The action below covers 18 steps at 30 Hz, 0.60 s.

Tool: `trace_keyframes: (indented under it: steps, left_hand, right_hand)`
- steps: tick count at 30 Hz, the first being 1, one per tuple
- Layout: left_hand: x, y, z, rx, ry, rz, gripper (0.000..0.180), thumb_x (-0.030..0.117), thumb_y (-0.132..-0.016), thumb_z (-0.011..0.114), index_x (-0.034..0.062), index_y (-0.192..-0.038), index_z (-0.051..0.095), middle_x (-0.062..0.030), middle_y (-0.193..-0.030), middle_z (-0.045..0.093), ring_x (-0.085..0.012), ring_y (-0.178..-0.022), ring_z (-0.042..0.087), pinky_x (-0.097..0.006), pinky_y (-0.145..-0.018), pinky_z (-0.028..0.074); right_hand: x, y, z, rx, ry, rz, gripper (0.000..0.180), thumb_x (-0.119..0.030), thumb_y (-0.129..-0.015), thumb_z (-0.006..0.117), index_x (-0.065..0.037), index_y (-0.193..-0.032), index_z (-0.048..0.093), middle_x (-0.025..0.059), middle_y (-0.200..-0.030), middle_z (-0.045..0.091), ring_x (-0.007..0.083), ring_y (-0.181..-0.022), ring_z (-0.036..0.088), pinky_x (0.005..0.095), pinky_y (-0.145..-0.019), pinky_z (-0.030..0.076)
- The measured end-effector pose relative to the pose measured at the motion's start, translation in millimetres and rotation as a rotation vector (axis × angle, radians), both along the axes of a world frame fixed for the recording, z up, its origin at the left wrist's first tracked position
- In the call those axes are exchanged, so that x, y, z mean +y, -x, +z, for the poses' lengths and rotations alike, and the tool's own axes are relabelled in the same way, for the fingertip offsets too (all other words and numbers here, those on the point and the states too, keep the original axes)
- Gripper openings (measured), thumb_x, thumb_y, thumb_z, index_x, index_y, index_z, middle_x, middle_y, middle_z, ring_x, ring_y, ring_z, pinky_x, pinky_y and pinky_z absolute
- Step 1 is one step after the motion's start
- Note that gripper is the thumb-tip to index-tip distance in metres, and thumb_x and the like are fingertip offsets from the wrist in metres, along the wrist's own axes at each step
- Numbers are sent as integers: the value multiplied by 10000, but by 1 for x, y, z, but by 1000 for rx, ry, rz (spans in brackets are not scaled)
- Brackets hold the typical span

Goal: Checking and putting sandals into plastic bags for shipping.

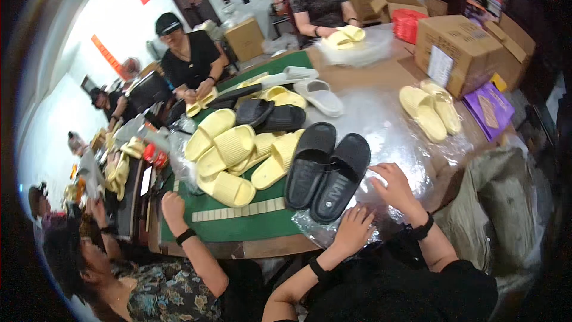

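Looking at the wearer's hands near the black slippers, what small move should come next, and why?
Perhaps the left hand should gather the clear plastic toward the nearer black slippers: they sit paired and uncovered, plastic shows beside them, and the right hand is close.

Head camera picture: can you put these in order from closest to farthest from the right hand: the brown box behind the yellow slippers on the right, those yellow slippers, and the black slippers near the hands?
1. Black slippers: closest, just left of the right hand.
2. Yellow slippers: farther ahead, a bit to the right.
3. Brown box: farthest, behind the yellow pair.
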State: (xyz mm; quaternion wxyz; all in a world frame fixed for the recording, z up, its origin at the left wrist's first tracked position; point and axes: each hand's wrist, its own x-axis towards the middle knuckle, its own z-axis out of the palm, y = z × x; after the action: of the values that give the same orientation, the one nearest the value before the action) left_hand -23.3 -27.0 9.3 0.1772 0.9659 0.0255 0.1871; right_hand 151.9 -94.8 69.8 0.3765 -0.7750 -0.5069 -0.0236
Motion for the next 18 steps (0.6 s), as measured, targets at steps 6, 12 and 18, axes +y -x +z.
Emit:
trace_keyframes:
  steps: [6, 12, 18]
  left_hand:
    - [1, 0, -7, 71, -31, 55, 487, 247, -793, 648, 16, -1208, 538, -204, -1247, 477, -407, -1213, 399, -526, -1008, 329]
    - [2, 14, -37, 216, -35, 32, 676, 229, -722, 688, 44, -1324, 444, -214, -1344, 397, -433, -1291, 320, -548, -1076, 269]
    - [0, 7, -28, 140, -80, 64, 449, 290, -823, 600, 27, -1186, 571, -206, -1305, 451, -429, -1317, 300, -527, -1100, 225]
  right_hand:
    - [29, 28, 15, 236, 49, 316, 497, -355, -875, 597, -149, -1320, 519, 171, -1070, 637, 332, -1014, 567, 410, -886, 445]
    - [74, 59, 31, -26, 303, 127, 645, -554, -878, 504, -189, -1401, 407, 223, -869, 634, 384, -811, 615, 437, -700, 505]
    - [107, 49, 0, -67, 518, 139, 725, -624, -856, 477, -170, -1414, 390, 282, -941, 609, 390, -826, 624, 440, -673, 515]
